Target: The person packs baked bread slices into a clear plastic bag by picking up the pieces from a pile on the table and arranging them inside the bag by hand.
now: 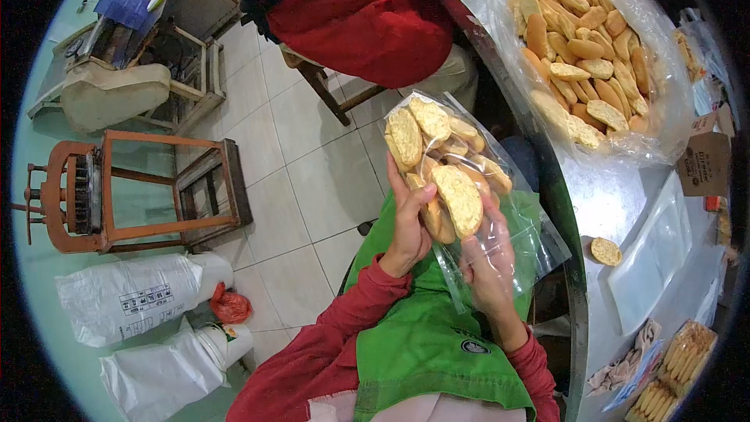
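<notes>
A clear plastic bag [519, 223] partly filled with halved, toasted-looking bread pieces [449, 137] is held up over my lap. My left hand [408, 223] is closed around the bag's left side, thumb pressed toward the bread. At the bag's open lower end is my right hand [491, 262], seen through the film. Its thumb and fingers grip the lower end of a large bread slice [457, 199], cut face toward me. Other pieces lie packed behind that slice, partly hidden by it.
On the metal table [609, 215] stands a big plastic sack [664, 121] of bread pieces, near a loose piece [605, 251], flat plastic bags [652, 254], a cardboard box [705, 156] and packed bread sticks [687, 355]. A person in red [359, 19] sits ahead. White sacks [129, 297] lie left.
</notes>
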Demonstrator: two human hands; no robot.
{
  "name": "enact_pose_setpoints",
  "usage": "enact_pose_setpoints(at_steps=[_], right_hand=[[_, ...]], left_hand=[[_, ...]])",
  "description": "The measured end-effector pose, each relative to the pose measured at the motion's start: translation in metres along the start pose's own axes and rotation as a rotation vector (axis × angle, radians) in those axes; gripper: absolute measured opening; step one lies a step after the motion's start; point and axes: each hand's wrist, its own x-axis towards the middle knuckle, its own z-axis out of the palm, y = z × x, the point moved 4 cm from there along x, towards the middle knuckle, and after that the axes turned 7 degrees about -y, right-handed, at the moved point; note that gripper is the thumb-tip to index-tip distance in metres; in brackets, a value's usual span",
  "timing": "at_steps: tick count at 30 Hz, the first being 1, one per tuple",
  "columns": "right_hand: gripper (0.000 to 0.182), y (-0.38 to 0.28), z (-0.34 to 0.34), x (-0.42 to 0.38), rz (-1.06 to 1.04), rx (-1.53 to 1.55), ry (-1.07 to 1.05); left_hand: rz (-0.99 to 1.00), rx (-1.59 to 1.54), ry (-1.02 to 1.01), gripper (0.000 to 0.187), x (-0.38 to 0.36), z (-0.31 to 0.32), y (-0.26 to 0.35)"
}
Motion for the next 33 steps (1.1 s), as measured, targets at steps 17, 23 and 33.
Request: enact_pose_setpoints(at_steps=[17, 23, 33], right_hand=[[0.06, 0.006, -0.012, -0.01, 0.008, -0.074, -0.014], [0.063, 0.014, -0.019, -0.015, 0.078, -0.119, 0.003], [0.062, 0.045, -0.015, -0.008, -0.044, -0.265, -0.118]], left_hand=[[0.0, 0.011, -0.094, 0.084, -0.025, -0.001, -0.019], [-0.049, 0.066, -0.068, 0.064, -0.031, -0.011, -0.03], [-0.233, 0.12, 0.174, 0.063, -0.024, -0.024, -0.012]])
